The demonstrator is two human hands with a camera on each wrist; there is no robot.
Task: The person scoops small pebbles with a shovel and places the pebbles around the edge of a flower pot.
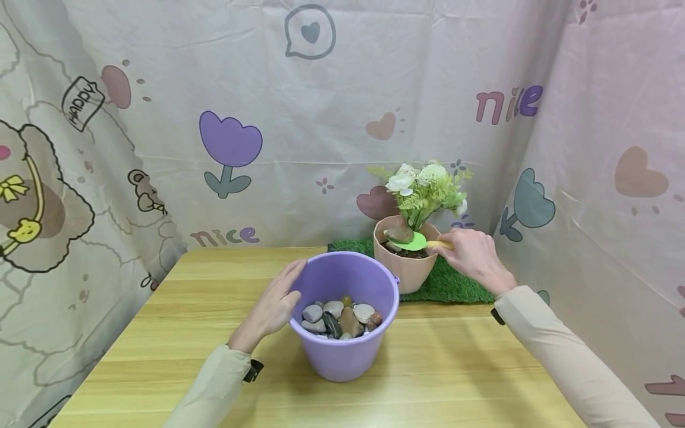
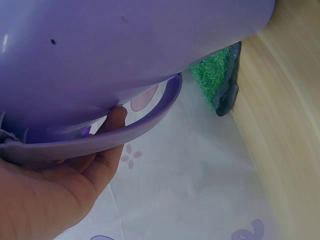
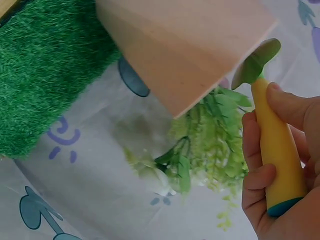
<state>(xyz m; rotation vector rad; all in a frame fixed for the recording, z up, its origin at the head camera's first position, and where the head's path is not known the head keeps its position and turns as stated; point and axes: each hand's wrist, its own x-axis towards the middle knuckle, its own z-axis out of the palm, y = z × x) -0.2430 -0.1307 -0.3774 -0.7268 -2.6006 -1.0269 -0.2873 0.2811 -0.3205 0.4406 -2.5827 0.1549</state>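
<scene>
My right hand [image 1: 473, 255] grips the yellow handle of a small green trowel [image 1: 416, 241], with fingers and thumb wrapped round it in the right wrist view. The blade is over the mouth of a pinkish flowerpot [image 1: 407, 273]; a brownish stone [image 1: 398, 233] lies at its tip. White flowers with green leaves [image 1: 425, 190] stand in the pot's dark soil. My left hand [image 1: 270, 306] holds the left rim of a purple bucket [image 1: 342, 359], thumb at the rim; its fingers pass behind the bucket's handle [image 2: 145, 122]. Several smooth stones [image 1: 350, 323] lie inside the bucket.
A green artificial grass mat [image 1: 455, 282] lies under the pot at the back right of the wooden table [image 1: 176, 321]. Printed cloth [image 1: 321, 119] hangs behind the table and on both sides. The bucket stands in front of the pot, to its left.
</scene>
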